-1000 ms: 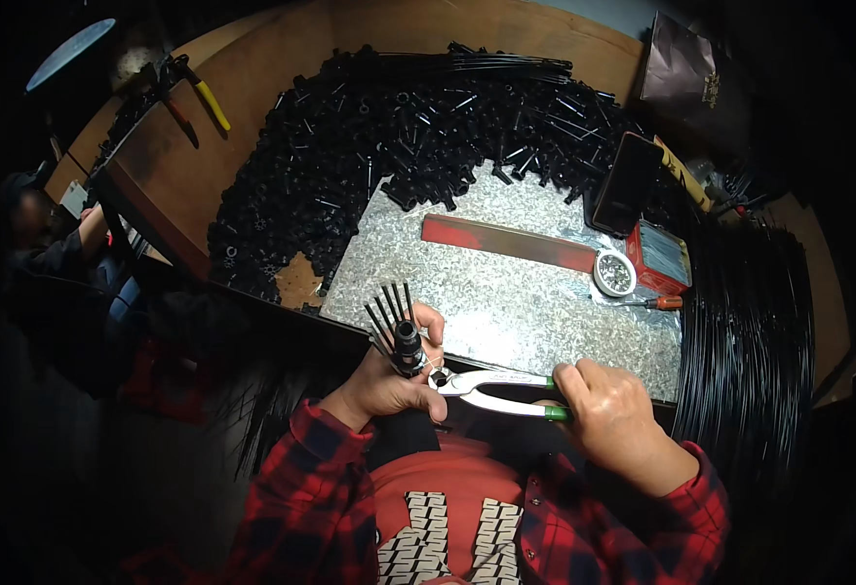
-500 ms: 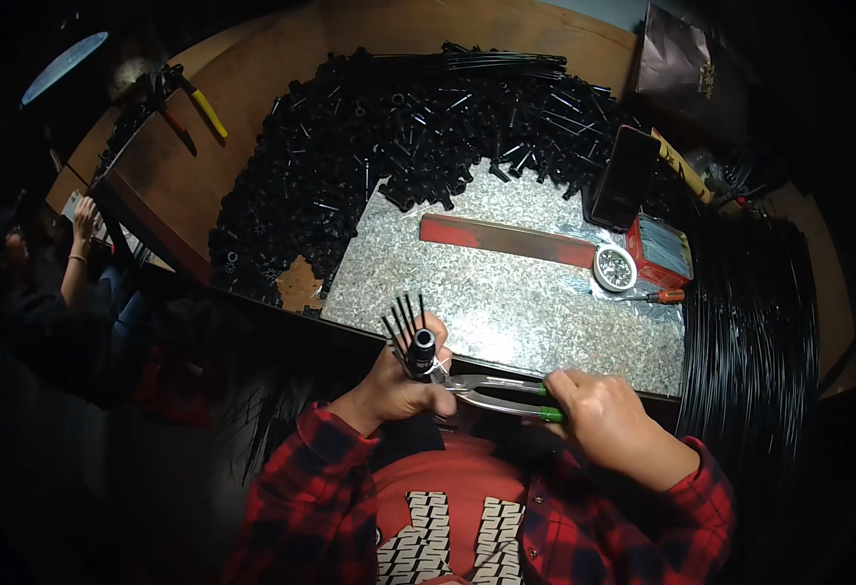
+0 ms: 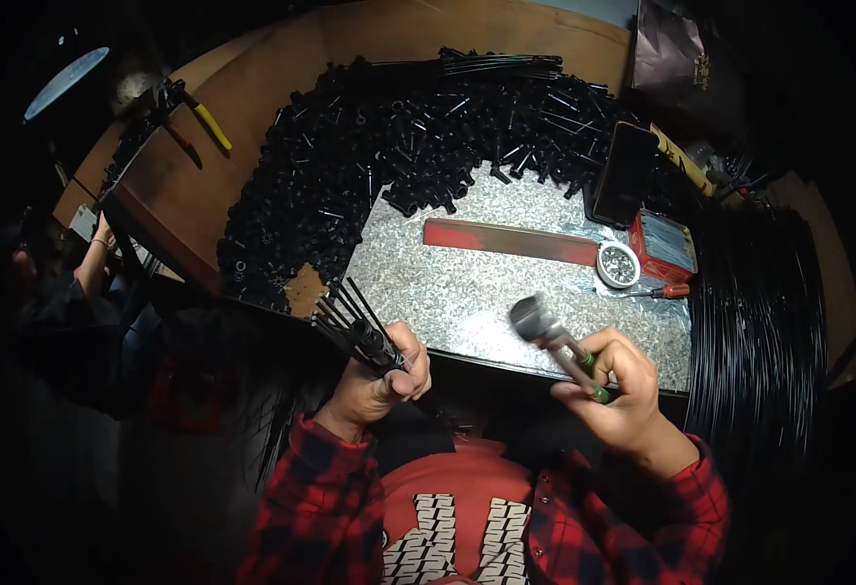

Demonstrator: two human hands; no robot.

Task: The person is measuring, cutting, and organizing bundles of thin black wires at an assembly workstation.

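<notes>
**Rod bundle in left fist, pliers raised in right**

Head view: dim workshop, brown wooden bench (image 3: 282, 88) curving round me, a speckled grey stone slab (image 3: 467, 283) set on it right in front; a big heap of small black tube pieces (image 3: 379, 166) wraps the slab's far and left sides; a long red flat bar (image 3: 511, 240) lies across the slab, a round tin (image 3: 618, 264) just beside its right end, a red box (image 3: 664, 246) next to that, a red-handled screwdriver (image 3: 660, 292) near the tin; a dark phone (image 3: 625, 174) stands propped at the heap's right edge; thick coil of black cable (image 3: 764, 322) fills the right; yellow-handled pliers (image 3: 204, 119) lie far left on the bench; another person's hand (image 3: 102, 234) shows at the left rim.

My left hand (image 3: 381, 382) is closed in a fist round a bundle of thin black rods (image 3: 355, 322), thumb pressed over them, rods fanning up and left, held over the slab's near edge; my right hand (image 3: 621, 385) is curled tight round the green-tipped handles of grey pliers (image 3: 550, 336), head raised and blurred, pointing up-left above the slab, well apart from the bundle; whether the pliers' head is shut I cannot tell; red plaid sleeves (image 3: 330, 507) on both arms.
</notes>
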